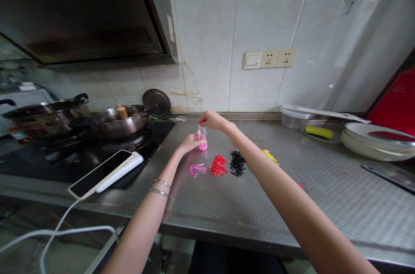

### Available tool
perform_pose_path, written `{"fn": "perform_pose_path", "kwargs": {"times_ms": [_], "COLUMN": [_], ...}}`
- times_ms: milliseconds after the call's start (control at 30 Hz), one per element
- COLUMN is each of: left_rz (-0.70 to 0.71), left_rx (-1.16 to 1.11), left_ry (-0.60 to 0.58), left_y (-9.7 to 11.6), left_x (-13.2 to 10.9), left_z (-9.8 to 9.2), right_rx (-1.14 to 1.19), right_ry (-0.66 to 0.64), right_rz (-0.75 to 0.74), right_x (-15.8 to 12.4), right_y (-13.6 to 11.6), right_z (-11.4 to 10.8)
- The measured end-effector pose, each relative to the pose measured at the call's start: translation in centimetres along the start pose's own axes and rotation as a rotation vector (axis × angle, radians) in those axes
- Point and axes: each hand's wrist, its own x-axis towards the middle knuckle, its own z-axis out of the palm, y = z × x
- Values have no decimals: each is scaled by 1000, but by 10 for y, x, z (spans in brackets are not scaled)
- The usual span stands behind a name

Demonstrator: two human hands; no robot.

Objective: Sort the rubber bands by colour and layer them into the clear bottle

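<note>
My left hand (192, 143) is wrapped round a small clear plastic container (201, 130), which stands upright on the counter with pink pieces in its lower part. At the container's top is my right hand (210, 119), its fingertips pinched together over the mouth; what they hold is too small to make out. Just in front lie a few loose pink loops (197, 170), like small rubber bands. To their right are a red pile (218, 165) and a black pile (237, 163) of similar small pieces. A yellow pile (270, 157) is partly hidden behind my right forearm.
On the left, a pot (45, 120) and a pan (118, 123) stand on the black stove. A phone (101, 173) with a white cable lies at the stove's edge. Stacked plates (378, 146), a yellow sponge (319, 132) and a knife-like blade (389, 176) are at right.
</note>
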Motion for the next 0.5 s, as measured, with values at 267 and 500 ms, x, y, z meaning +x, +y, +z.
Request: {"fn": "perform_pose_path", "kwargs": {"times_ms": [267,500], "left_rz": [9,20], "left_rx": [17,-54], "left_ry": [1,46], "left_y": [-2,1], "left_x": [1,-3], "left_z": [0,-2], "right_rx": [-13,196], "right_ry": [62,-356], "right_rz": [-36,-171], "right_x": [-10,-45], "right_y": [-11,-53], "right_z": [-10,-10]}}
